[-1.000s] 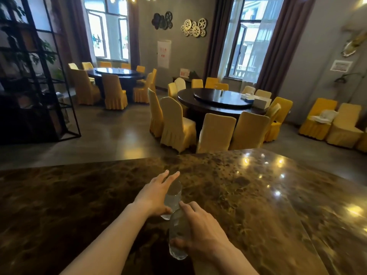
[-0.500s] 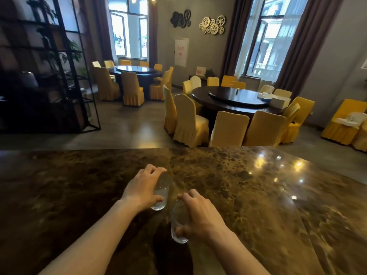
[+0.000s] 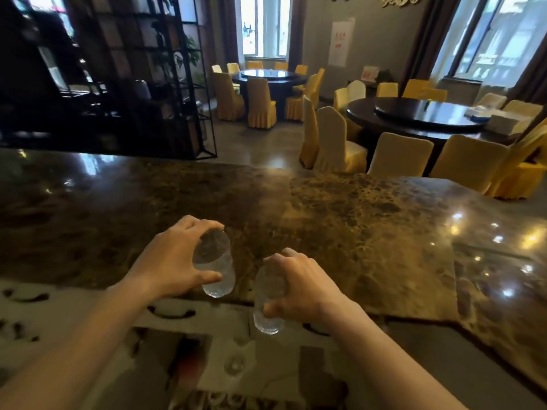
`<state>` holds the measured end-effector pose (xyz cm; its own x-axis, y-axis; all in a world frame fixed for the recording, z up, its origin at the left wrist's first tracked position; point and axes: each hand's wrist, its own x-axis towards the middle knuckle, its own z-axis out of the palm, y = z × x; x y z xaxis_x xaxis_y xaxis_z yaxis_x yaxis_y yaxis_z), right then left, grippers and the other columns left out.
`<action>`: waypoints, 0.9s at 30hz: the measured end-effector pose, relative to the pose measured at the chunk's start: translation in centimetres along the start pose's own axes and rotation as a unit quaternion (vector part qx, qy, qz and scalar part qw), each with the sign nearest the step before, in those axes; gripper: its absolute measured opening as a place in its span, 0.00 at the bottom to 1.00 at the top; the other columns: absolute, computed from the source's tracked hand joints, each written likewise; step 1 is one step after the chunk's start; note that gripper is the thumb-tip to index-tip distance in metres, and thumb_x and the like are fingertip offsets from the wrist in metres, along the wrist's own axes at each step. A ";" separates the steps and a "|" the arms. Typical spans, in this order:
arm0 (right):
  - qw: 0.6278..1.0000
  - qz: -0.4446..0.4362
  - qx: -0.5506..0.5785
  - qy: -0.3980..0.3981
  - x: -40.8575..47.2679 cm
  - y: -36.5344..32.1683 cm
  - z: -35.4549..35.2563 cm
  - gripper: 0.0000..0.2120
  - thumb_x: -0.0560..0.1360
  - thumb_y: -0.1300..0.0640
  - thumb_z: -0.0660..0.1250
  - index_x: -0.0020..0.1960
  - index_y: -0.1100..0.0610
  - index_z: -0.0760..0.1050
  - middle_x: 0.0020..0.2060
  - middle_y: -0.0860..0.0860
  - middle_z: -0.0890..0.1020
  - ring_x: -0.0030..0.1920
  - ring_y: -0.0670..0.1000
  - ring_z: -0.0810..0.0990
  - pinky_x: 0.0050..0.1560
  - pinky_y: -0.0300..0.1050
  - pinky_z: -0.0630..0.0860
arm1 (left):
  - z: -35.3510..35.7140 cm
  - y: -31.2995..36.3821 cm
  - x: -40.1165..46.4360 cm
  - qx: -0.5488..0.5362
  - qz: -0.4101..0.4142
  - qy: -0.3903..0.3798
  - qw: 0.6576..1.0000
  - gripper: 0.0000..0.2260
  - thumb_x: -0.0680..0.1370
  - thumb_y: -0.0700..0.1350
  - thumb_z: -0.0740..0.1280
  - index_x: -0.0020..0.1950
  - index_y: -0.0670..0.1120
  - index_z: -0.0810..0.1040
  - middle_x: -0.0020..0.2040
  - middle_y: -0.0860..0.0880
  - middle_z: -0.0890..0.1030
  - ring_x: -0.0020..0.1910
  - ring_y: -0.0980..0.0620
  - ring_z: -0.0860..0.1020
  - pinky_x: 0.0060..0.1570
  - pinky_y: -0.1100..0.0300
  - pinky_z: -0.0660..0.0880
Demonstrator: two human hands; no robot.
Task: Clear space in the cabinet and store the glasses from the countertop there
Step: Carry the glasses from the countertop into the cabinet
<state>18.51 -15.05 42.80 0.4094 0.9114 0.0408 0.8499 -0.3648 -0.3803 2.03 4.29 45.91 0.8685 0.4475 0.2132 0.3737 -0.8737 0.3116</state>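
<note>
My left hand (image 3: pixel 171 261) is closed around a clear drinking glass (image 3: pixel 217 270), held from above over the near edge of the dark marble countertop (image 3: pixel 370 232). A second clear glass (image 3: pixel 266 309) hangs in my right hand (image 3: pixel 299 287), gripped from above, just past the counter's near edge. Both glasses are off the surface and a short gap apart. Below them a pale cabinet front with dark curved handles (image 3: pixel 171 313) shows, along with a blurred opening (image 3: pixel 183 359) whose contents I cannot make out.
A black metal shelving unit (image 3: pixel 165 84) stands beyond the counter at the left. Round dark dining tables (image 3: pixel 414 113) ringed by yellow-covered chairs (image 3: pixel 399 155) fill the room behind. The counter bends toward me along the right side.
Both hands have lifted the glasses and drawn them back toward me, from over the countertop to its near edge. The view has tilted down and turned left, showing the cabinet front below.
</note>
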 end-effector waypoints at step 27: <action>0.976 0.154 0.030 -0.150 -2.7 1.6 27.6 0.31 0.69 0.44 0.69 0.69 0.50 0.65 0.63 0.48 0.67 0.60 0.55 0.75 0.47 0.46 0.74 | 26.5 -12.5 -15.1 -0.149 -0.079 -0.158 0.973 0.37 0.65 0.55 0.75 0.66 0.69 0.57 0.63 0.64 0.58 0.62 0.55 0.67 0.60 0.53 0.73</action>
<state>9.60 -12.88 16.62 0.5190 0.7783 -0.3533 0.6772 -0.6267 -0.3857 -7.15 3.36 14.29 0.8822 0.4493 -0.1407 0.4409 -0.6837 0.5814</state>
